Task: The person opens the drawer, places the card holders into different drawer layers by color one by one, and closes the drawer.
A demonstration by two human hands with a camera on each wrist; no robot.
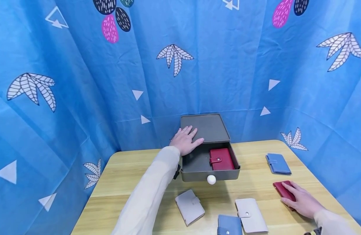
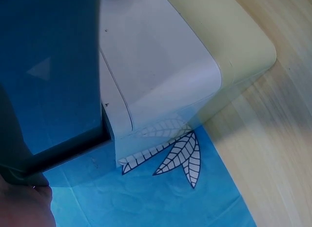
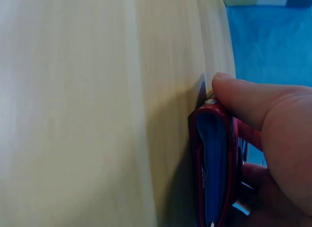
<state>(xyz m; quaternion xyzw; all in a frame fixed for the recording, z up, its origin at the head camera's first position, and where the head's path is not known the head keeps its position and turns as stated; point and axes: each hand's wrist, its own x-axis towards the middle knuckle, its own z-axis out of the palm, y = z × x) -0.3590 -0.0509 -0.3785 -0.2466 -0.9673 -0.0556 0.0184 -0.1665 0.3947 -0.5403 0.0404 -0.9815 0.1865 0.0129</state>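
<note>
A dark grey box point(image 1: 195, 176) with a white round knob point(image 1: 211, 179) stands at the back of the table, its lid point(image 1: 208, 129) raised. My left hand point(image 1: 186, 141) rests on the lid's left front corner, fingers spread. In the left wrist view only a bit of that hand point(image 2: 24, 205) shows at the lower left. One red wallet point(image 1: 224, 159) with a snap strap lies in the box's right half. Far right, my right hand point(image 1: 304, 199) holds a second red wallet point(image 1: 286, 191) at the tabletop. In the right wrist view, the thumb lies over its end, other fingers behind.
Behind that red wallet lies a blue wallet point(image 1: 278, 163). Near the front are a grey wallet point(image 1: 190, 207), another blue wallet point(image 1: 229, 225) and a white wallet point(image 1: 251, 215). Blue patterned curtain point(image 1: 227, 81) surrounds the wooden table point(image 1: 133, 173) at the back and sides.
</note>
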